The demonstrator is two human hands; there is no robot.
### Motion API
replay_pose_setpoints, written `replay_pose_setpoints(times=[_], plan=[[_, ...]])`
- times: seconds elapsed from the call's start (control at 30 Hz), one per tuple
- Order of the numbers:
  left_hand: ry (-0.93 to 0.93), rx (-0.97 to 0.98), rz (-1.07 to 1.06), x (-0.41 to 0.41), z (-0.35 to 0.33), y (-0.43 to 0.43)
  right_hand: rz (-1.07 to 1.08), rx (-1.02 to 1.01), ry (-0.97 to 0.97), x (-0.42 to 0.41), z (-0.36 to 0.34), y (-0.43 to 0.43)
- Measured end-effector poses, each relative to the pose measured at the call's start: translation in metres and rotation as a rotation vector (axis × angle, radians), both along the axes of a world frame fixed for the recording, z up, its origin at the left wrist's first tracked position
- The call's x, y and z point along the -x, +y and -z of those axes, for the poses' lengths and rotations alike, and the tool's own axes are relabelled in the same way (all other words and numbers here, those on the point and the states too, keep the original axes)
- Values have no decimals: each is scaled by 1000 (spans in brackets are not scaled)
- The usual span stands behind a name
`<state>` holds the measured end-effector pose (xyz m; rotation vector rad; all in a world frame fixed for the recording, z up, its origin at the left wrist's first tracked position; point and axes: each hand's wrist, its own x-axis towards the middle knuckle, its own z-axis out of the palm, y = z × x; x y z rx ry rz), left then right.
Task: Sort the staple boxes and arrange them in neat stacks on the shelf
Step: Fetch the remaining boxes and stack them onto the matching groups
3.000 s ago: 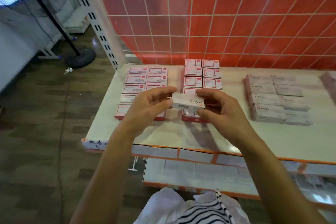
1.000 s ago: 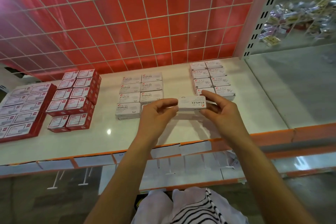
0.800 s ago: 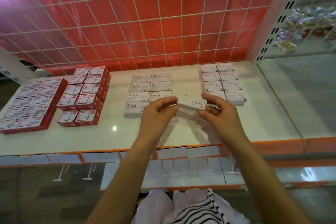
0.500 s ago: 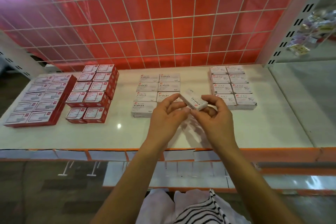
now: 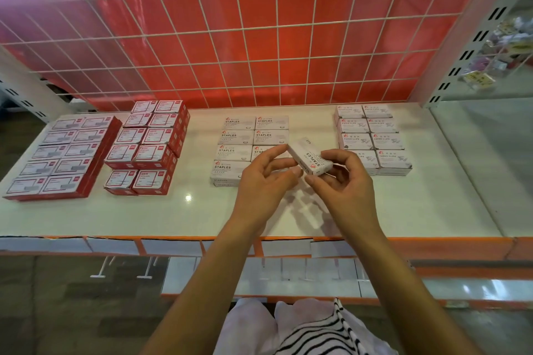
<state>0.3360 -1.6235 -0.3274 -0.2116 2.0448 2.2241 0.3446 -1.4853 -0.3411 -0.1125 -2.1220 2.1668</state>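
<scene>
Holding a white box (image 5: pixel 310 159) marked STAPLES, both hands meet at the centre of the frame, above the white shelf (image 5: pixel 403 204). The box is tilted, its long axis running from upper left to lower right, printed face up. The left hand (image 5: pixel 265 181) pinches its upper-left end, forefinger tip at the far corner and thumb near the lower edge, the other fingers loosely curled below. The right hand (image 5: pixel 343 179) grips the lower-right end, thumb on the far side and curled fingers underneath. Just behind the left hand sits the staples stack (image 5: pixel 236 150), white boxes laid two across in rows; its near-right spot is hidden by the hands, so I cannot tell whether that spot is filled. Right of centre, behind the right hand, is the paper-clip stack (image 5: pixel 372 135), also white and two across, well apart from the staples stack. Toward the left of the frame stand two groups of red boxes: a taller group (image 5: pixel 147 141) and, at the far left, a lower, flatter group (image 5: pixel 60 153). A white wire grid (image 5: pixel 259 37) over a red panel backs the shelf across the upper frame.
</scene>
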Motion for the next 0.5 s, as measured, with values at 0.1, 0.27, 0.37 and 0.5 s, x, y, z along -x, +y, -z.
replay_pose_setpoints(times=[0.1,0.27,0.37,0.5], plan=[[16,30,20,-1,-2,1,-16,-30,18,-1,-1,0],[38,-20,48,-2,-3,4,-69,-33,63,-6,-4,-2],[44,-38,53,-2,-2,3,-97,-121,96,-6,-4,-1],[31,-60,111,-1,-1,-4,28,-149,33,2,-2,6]])
